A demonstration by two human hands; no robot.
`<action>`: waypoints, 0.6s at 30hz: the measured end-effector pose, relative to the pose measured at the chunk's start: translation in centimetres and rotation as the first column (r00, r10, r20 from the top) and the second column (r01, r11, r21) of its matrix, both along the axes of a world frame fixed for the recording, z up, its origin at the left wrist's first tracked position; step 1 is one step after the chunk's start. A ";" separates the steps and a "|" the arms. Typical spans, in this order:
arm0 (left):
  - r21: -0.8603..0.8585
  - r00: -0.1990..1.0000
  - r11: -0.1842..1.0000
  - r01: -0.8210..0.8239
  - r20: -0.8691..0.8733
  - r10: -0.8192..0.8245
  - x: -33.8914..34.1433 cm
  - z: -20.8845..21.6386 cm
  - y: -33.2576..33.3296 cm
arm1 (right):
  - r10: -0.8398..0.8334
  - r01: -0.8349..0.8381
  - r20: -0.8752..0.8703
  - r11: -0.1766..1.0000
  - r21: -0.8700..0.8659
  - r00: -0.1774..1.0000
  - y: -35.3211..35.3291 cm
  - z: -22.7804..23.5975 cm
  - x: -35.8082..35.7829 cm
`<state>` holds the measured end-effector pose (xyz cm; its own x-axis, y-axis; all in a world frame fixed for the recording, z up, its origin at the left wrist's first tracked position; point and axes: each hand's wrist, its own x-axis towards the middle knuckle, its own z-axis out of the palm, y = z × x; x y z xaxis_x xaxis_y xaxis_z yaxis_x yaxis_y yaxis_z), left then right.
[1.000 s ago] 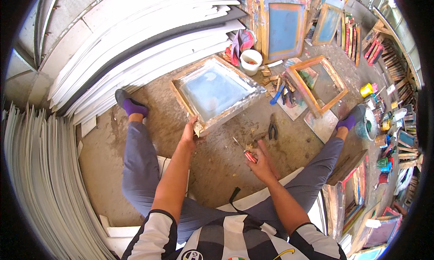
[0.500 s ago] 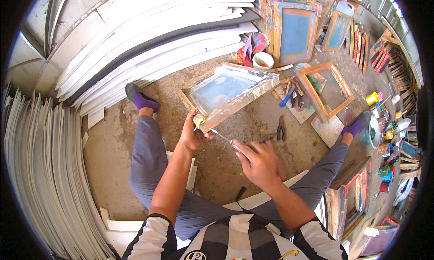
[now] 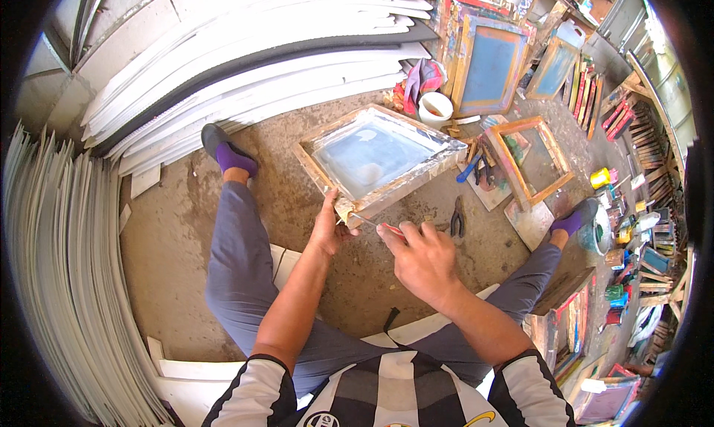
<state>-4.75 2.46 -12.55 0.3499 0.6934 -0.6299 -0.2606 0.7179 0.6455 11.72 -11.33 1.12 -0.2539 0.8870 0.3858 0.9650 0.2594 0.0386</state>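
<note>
A wooden screen-printing frame with bluish mesh is tilted above the floor in front of me. My left hand grips its near corner, thumb on top and fingers curled beneath. In my right hand is a screwdriver with a red handle. Its thin metal shaft points left, and the tip meets the frame's near corner beside my left fingers. Some torn, yellowish material sticks up at that corner. Whether the tip sits under the mesh edge is too small to tell.
Black-handled pliers lie on the floor to the right, near a blue-handled tool and a bare wooden frame. A white bucket stands behind. Stacked white sheets line the back left; paint pots crowd the right.
The printing frame and my left hand appear slightly lower and further right. My right hand has turned, its knuckles more on top, with the screwdriver still at the corner.
</note>
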 end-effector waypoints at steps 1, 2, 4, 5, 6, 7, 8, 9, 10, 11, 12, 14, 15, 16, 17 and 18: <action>-0.007 0.999 1.000 0.004 -0.032 -0.004 0.2 0.0 -0.1 | 0.001 -0.001 0.019 1.000 -0.010 1.000 0.0 -0.1 -0.1; 0.002 0.999 1.000 -0.013 -0.035 0.013 0.2 -0.1 -0.3 | 0.005 -0.005 0.054 1.000 -0.014 0.999 0.0 -0.1 -0.4; 0.019 0.998 0.999 -0.046 -0.042 0.047 0.2 -0.7 -0.6 | 0.014 -0.012 0.123 1.000 -0.022 0.992 0.0 -0.2 -0.8; 0.022 0.999 0.999 -0.042 -0.026 0.042 0.2 -0.9 -0.7 | 0.012 -0.008 0.105 0.999 -0.040 0.994 -0.1 -0.5 -1.1; 0.024 0.999 0.999 -0.037 -0.010 0.037 0.1 -1.3 -0.8 | 0.009 -0.004 0.088 0.998 -0.058 0.996 -0.3 -1.0 -1.5; 0.026 0.999 0.999 -0.032 0.006 0.032 0.1 -1.7 -0.8 | 0.005 0.000 0.070 0.997 -0.076 0.998 -0.6 -1.7 -1.6; 0.022 1.000 0.999 -0.029 0.007 0.029 -0.2 -2.3 -0.8 | -0.015 0.007 -0.059 0.989 -0.145 0.998 -0.8 -2.8 -1.7; 0.017 1.000 1.000 -0.020 0.010 0.019 -0.3 -3.0 -0.7 | -0.052 0.011 -0.185 0.976 -0.216 0.981 -1.3 -4.2 -1.8; 0.012 1.000 1.000 -0.010 0.012 0.010 -0.3 -3.6 -0.8 | -0.096 0.005 -0.304 0.958 -0.285 0.948 -1.8 -5.3 -1.9; 0.018 0.999 0.999 0.031 -0.011 -0.030 -0.3 -3.6 -0.9 | -0.175 0.046 -0.328 0.929 -0.367 0.928 -2.2 -5.9 -1.8; 0.024 0.997 0.997 0.071 -0.033 -0.070 -0.2 -3.7 -1.2 | -0.254 0.080 -0.344 0.891 -0.447 0.904 -2.6 -6.3 -1.7; 0.018 0.993 0.997 0.077 -0.093 -0.075 0.9 -4.3 -2.3 | -0.355 0.143 -0.326 0.838 -0.526 0.876 -3.6 -7.7 -1.7; 0.002 0.991 0.998 0.061 -0.120 -0.061 1.4 -4.5 -2.3 | -0.385 0.188 -0.298 0.831 -0.524 0.874 -4.1 -8.5 -2.1; -0.014 0.988 0.999 0.046 -0.149 -0.047 1.8 -4.8 -2.2 | -0.415 0.231 -0.269 0.821 -0.521 0.869 -4.2 -9.3 -2.4; -0.028 0.984 0.999 0.036 -0.175 -0.040 2.2 -5.2 -1.9 | -0.431 0.239 -0.321 0.836 -0.493 0.843 -4.0 -10.2 -2.6; -0.037 0.982 0.999 0.036 -0.184 -0.043 2.3 -6.1 -1.2 | -0.435 0.240 -0.374 0.852 -0.464 0.820 -3.7 -11.2 -2.9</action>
